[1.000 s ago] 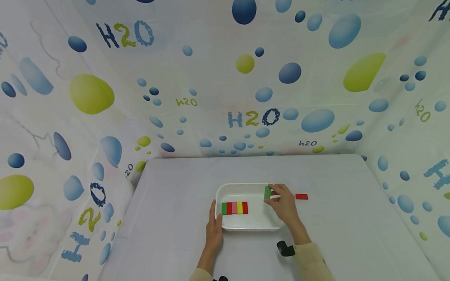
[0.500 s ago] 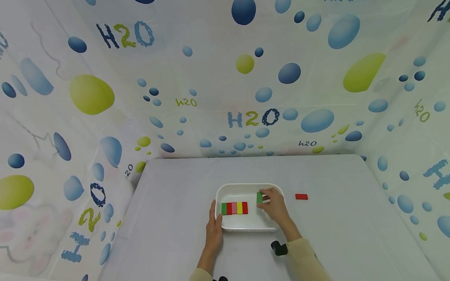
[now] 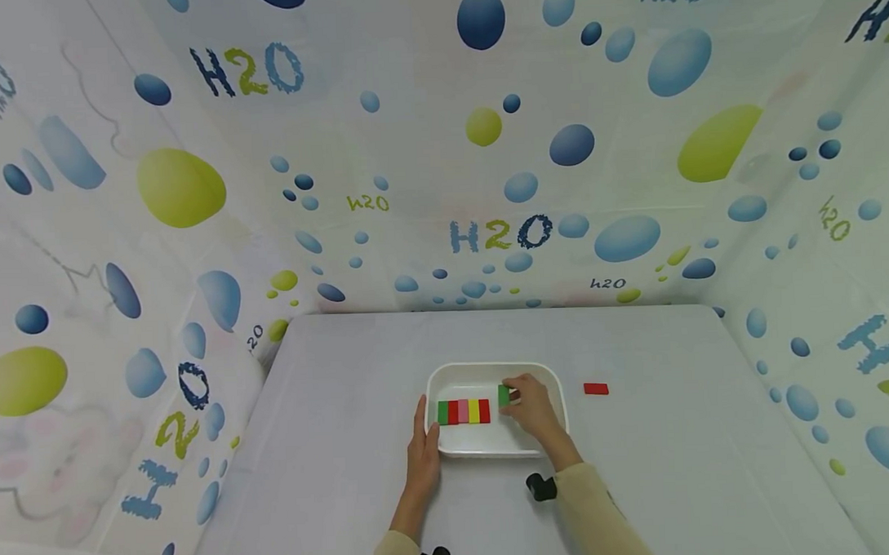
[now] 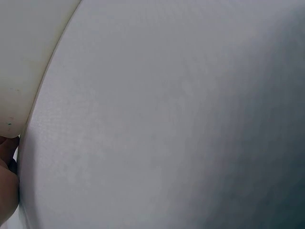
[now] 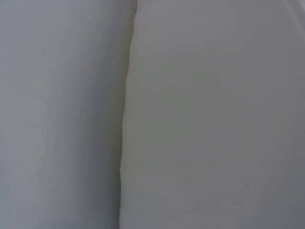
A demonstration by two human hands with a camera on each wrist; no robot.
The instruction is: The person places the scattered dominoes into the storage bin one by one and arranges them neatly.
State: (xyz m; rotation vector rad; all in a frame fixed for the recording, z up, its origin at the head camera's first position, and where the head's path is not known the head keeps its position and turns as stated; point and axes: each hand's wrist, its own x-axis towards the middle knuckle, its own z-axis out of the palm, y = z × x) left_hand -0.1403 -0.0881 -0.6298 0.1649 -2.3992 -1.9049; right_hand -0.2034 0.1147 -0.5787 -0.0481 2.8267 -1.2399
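In the head view, a white tray (image 3: pixel 495 449) lies on the white-covered table. Inside it, toward the left, stands a tight row of small coloured blocks (image 3: pixel 463 411): green, red, pink, yellow and red. My left hand (image 3: pixel 423 454) holds the tray's left edge, thumb over the rim and fingers along the outside. A green block (image 3: pixel 503 396) is pinched upright between the thumb and fingers of my right hand (image 3: pixel 531 407), just right of the row. In the left wrist view, part of the hand (image 4: pixel 8 191) shows beside the tray's edge (image 4: pixel 28 71).
One red block (image 3: pixel 595 389) lies on the table (image 3: pixel 663 433) to the right of the tray. Patterned cloth walls (image 3: pixel 425 147) enclose the table at the back and sides. In the right wrist view, the tray's pale outer side (image 5: pixel 205 119) fills much of the picture.
My right hand has carried the green block leftward and slightly nearer me, from the tray's right end toward the row. My left hand and the tray stay in place.
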